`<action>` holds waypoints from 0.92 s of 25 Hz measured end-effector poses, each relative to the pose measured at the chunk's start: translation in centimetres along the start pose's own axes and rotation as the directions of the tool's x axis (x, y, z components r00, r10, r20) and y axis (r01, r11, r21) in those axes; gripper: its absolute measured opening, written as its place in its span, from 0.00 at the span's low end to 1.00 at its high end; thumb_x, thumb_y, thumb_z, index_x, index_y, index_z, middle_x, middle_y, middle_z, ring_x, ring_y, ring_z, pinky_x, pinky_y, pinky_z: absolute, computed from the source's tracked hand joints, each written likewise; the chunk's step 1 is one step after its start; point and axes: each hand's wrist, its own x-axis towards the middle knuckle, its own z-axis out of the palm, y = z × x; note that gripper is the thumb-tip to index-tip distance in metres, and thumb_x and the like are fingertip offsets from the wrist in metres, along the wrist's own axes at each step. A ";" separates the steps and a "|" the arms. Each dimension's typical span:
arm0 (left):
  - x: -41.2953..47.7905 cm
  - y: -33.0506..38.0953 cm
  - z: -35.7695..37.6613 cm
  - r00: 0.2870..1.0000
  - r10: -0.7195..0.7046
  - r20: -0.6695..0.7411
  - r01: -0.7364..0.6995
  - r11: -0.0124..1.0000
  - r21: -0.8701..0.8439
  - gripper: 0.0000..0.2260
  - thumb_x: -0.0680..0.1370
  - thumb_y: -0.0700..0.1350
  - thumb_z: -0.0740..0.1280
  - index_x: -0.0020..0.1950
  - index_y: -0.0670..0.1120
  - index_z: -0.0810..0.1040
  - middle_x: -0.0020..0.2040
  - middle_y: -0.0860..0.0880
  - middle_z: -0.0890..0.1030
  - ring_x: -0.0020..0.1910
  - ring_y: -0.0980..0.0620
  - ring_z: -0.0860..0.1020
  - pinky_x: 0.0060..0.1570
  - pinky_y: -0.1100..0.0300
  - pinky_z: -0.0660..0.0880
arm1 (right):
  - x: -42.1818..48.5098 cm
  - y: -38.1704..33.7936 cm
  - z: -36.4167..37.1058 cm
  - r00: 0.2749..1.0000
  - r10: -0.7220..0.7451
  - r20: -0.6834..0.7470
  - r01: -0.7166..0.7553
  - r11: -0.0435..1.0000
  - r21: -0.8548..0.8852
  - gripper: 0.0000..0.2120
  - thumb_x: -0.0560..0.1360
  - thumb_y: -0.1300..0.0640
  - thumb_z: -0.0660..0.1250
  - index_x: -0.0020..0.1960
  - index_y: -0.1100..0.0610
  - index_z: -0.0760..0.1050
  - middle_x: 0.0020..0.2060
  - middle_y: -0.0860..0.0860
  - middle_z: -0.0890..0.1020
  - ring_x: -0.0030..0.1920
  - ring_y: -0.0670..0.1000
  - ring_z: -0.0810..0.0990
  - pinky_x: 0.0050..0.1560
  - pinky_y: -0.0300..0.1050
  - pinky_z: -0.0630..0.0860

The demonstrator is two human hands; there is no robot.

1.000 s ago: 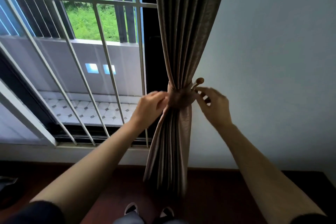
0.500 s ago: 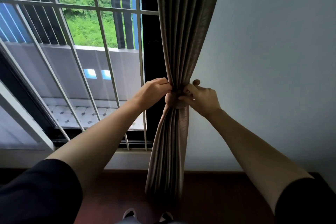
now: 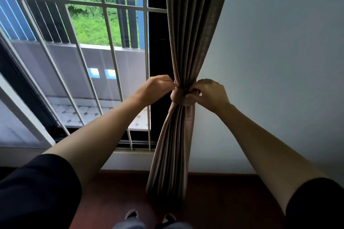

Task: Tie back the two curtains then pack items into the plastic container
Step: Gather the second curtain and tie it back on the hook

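Nearest, below both hands: dark sleeves on both arms and two shoe tips on the reddish-brown floor.

Both forearms reach up and forward to the brown curtain, which hangs between the hands.

Left hand: fingers curled, tips pinching the curtain's left edge where it is gathered, just above the tieback band.

Right hand: fingers and thumb curled round the tieback band's right side, knuckles up. The band wraps the curtain at hand level, touching both hands; the pleats narrow into it from above and spread out again below, down to the floor.

Right of the right hand: plain pale wall.

Left of the left hand, farther off: white window grille, then a balcony parapet, then green foliage.
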 end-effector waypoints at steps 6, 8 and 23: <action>-3.0 -2.3 -2.2 0.983 -0.163 -0.087 0.167 0.985 0.048 0.10 0.76 0.42 0.66 0.53 0.38 0.82 0.48 0.40 0.84 0.43 0.43 0.84 0.45 0.51 0.81 | 0.6 -5.5 1.7 0.969 -0.187 -0.159 0.218 0.955 0.201 0.12 0.76 0.51 0.63 0.47 0.58 0.81 0.39 0.52 0.84 0.36 0.51 0.81 0.35 0.41 0.75; -5.1 -4.7 -3.6 0.969 -0.246 -0.020 0.247 0.964 0.103 0.13 0.78 0.45 0.63 0.55 0.39 0.81 0.48 0.41 0.84 0.43 0.42 0.84 0.43 0.49 0.81 | 2.3 -7.9 4.5 0.968 -0.175 -0.178 0.217 0.943 0.253 0.14 0.77 0.52 0.61 0.52 0.60 0.80 0.46 0.55 0.84 0.45 0.55 0.83 0.44 0.49 0.80; -30.8 -19.2 -24.2 0.295 -0.951 -0.090 0.792 0.191 0.579 0.36 0.73 0.62 0.37 0.76 0.45 0.57 0.76 0.46 0.58 0.76 0.48 0.55 0.73 0.52 0.54 | 19.0 -37.2 21.3 0.748 -0.649 0.134 0.536 0.711 0.455 0.38 0.74 0.37 0.39 0.76 0.58 0.47 0.77 0.54 0.47 0.76 0.51 0.43 0.73 0.45 0.38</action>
